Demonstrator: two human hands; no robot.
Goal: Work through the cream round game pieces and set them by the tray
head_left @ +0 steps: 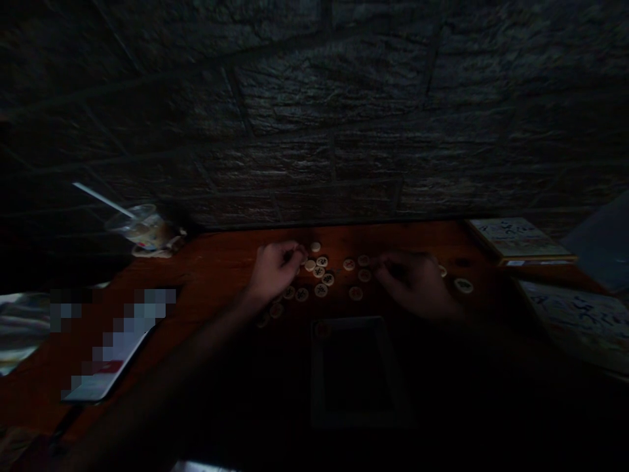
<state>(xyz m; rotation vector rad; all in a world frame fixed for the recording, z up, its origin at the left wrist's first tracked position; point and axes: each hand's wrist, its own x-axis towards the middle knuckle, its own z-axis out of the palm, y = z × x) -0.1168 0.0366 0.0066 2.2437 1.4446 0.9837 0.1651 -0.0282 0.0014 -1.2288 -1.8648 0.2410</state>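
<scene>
Several round wooden pieces, some with dark characters and some with red ones, lie scattered on the reddish wooden table (221,255). My left hand (276,267) is at the left of the pieces, its fingertips pinched together beside a blank-topped piece (310,265); what they hold is too dark to make out. On the right, my right hand (415,280) has its fingers drawn together next to a red-marked piece (364,275), and its grip is lost in shadow. Nearer to me sits a dark rectangular tray (318,387) with one red-marked piece (323,330) at its far left corner.
A plastic cup with a straw (147,229) stands at the back left. A phone (115,357) lies at the left. Two flat boxes, one farther back (521,237) and one nearer (580,318), lie at the right. A brick wall (314,131) rises behind the table.
</scene>
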